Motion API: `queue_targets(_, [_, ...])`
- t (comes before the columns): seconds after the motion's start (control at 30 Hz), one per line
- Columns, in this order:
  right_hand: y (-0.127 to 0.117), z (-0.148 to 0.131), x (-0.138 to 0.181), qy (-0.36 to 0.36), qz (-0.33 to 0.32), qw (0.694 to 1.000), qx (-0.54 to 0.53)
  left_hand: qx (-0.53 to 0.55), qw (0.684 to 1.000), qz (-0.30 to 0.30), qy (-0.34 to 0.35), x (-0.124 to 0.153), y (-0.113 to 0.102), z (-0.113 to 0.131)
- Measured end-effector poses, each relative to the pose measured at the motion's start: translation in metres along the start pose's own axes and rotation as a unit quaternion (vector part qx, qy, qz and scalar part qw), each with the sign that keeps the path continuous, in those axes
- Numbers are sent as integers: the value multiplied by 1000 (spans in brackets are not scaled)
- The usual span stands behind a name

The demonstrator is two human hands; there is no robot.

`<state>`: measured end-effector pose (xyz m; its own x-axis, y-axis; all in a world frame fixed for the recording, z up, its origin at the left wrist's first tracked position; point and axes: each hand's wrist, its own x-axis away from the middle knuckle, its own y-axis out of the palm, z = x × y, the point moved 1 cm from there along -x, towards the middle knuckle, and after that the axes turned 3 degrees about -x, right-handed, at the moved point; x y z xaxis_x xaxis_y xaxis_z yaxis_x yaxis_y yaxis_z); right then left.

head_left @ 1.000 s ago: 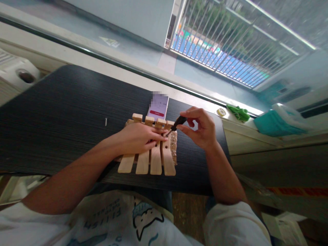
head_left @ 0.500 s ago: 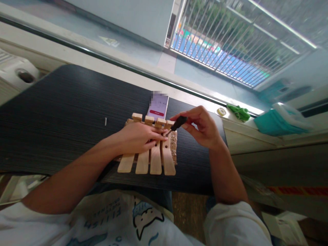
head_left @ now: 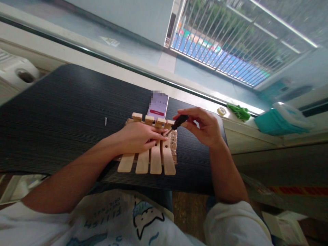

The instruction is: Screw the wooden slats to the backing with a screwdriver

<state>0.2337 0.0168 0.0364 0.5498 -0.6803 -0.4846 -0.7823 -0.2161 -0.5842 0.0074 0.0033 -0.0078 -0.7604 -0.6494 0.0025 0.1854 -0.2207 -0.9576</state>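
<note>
The wooden slat rack (head_left: pixel 153 160), four pale slats side by side with small blocks at their far ends, lies toward the right end of the dark tabletop (head_left: pixel 64 112), its near ends close to the near edge. The left hand (head_left: pixel 139 138) lies flat across the slats, fingers stretched out and nearly closed together, gripping nothing. It appears to press down so that the piece cannot slide or rock under the tool. The right hand (head_left: pixel 205 128) hovers just past the rack's right side, thumb and first fingers pinched round the black handle of a small screwdriver (head_left: pixel 178 121), the other fingers loosely curled. The tool slants down and leftward, its tip meeting the rightmost slat right at the left fingertips, which seem set there to steady the spot. A sparkly pad (head_left: pixel 174 141) shows under the rack's right edge, perhaps to cushion it. A phone (head_left: pixel 158 106) lies just behind the rack by the far edge, screen up, where the person can glance at it. A lone small screw (head_left: pixel 105 121) lies left of the rack, apart but within reach. Beyond the right far corner, on the sill, are a green cloth (head_left: pixel 238 112) and a teal bag (head_left: pixel 279 123).
</note>
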Motion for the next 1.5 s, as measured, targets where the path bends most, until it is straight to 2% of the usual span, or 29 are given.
queue_targets(0.3, [4, 3, 1, 5, 55, 998, -1, -6, 1000, -3, -3, 0, -1, 0])
queue_targets(0.83, [13, 13, 1, -19, 93, 995, -3, -2, 1000, -5, -4, 1, -3, 2])
queue_targets(1.2, [16, 11, -1, -19, 121, 992, 18, -6, 1000, -11, -9, 0, -2, 3])
queue_targets(1.4, [17, 10, -1, -48, 139, 989, 25, -8, 1000, -6, -7, 0, -1, 2])
queue_targets(1.5, [17, 10, -1, -34, 141, 988, 44, -6, 1000, -4, -8, 0, -1, 2])
